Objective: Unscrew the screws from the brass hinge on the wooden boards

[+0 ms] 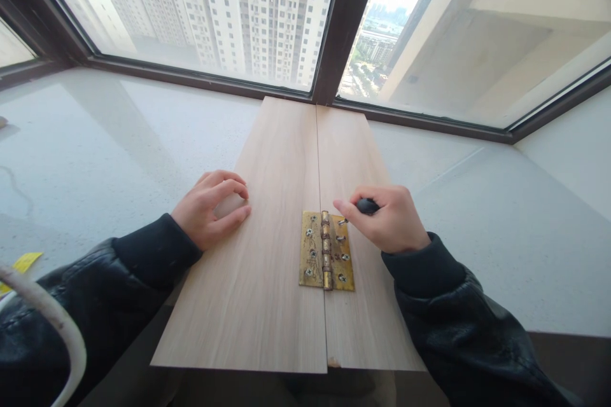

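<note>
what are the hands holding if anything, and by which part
The right hand grips what looks like a black handle, mostly hidden in the fist; the left hand appears empty.

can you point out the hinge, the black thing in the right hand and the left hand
hinge (pixel 326 247): head view, on its central barrel
black thing (pixel 367 206): head view, on its exposed end
left hand (pixel 206 205): head view, on its back

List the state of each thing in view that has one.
Left board, lying flat.
Right board, flat alongside, seemingly chipped at its near inner corner.
Hinge, opened flat across the seam.
Upper right screws, standing proud.
Left hand, half-curled at the left board.
Right hand, closed around the black handle.
Window, apparently shut.
</note>
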Tool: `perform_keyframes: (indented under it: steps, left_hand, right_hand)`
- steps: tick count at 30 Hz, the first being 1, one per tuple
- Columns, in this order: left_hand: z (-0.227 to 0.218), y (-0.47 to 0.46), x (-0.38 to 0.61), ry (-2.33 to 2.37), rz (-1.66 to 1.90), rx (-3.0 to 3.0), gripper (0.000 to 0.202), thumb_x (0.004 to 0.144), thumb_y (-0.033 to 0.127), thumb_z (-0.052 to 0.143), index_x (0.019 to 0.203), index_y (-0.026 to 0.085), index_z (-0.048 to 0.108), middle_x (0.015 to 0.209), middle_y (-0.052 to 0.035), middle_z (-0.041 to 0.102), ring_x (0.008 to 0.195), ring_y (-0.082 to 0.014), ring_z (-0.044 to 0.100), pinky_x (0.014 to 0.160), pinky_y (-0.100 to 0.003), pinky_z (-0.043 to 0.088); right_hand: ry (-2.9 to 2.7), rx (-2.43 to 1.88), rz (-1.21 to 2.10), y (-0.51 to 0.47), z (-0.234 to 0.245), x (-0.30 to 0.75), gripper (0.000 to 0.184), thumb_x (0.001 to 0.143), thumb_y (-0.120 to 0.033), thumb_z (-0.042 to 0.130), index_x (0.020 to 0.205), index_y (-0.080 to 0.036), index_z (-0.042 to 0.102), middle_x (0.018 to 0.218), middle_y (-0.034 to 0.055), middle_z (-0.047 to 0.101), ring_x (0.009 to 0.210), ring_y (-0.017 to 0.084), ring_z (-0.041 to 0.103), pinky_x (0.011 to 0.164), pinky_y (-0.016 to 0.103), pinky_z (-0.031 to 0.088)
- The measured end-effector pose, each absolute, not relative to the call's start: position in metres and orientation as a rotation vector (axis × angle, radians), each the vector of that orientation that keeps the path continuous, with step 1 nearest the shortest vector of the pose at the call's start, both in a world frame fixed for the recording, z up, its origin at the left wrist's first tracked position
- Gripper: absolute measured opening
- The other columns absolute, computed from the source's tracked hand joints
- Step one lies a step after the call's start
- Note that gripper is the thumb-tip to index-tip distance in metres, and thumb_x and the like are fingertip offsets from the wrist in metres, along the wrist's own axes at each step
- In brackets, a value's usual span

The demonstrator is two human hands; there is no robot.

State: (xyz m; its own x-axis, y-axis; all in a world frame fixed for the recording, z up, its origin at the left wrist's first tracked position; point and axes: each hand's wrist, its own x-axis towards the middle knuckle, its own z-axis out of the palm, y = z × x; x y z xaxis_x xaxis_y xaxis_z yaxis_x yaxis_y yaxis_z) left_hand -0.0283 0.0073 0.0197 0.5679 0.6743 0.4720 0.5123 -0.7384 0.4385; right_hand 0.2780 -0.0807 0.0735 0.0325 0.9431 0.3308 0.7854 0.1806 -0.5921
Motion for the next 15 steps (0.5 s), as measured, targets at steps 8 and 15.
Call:
perform_keyframes:
  steps: [8, 15]
  left_hand:
    - [0.0236, 0.0065, -0.0273, 0.978, 0.906, 2.547, 0.017, 0.09, 0.033, 0.056, 0.092, 0.017, 0.062, 0.108, -0.0098, 0.062, 0.103, -0.0253, 0.058, 0.095, -0.047, 0.047]
    - [0.0241, 0.0064, -0.0277, 0.987, 0.879, 2.544, 0.018, 0.09, 0.034, 0.056, 0.093, 0.017, 0.062, 0.109, -0.01, 0.062, 0.103, -0.0248, 0.058, 0.096, -0.047, 0.046]
  right_hand:
    - [-2.055, -1.94, 0.234, -0.0835, 0.0794, 0.2824, 0.046, 0.083, -0.053, 0.06, 0.052, -0.019, 0.057, 0.049, 0.001, 0.048, 0.05, 0.014, 0.04, 0.052, 0.031, 0.028]
    - [-2.21, -1.839, 0.283, -0.0831, 0.0786, 0.2833, 0.034, 0.088, -0.043, 0.057, 0.065, -0.019, 0.064, 0.06, 0.0026, 0.06, 0.056, 0.015, 0.049, 0.057, 0.032, 0.033]
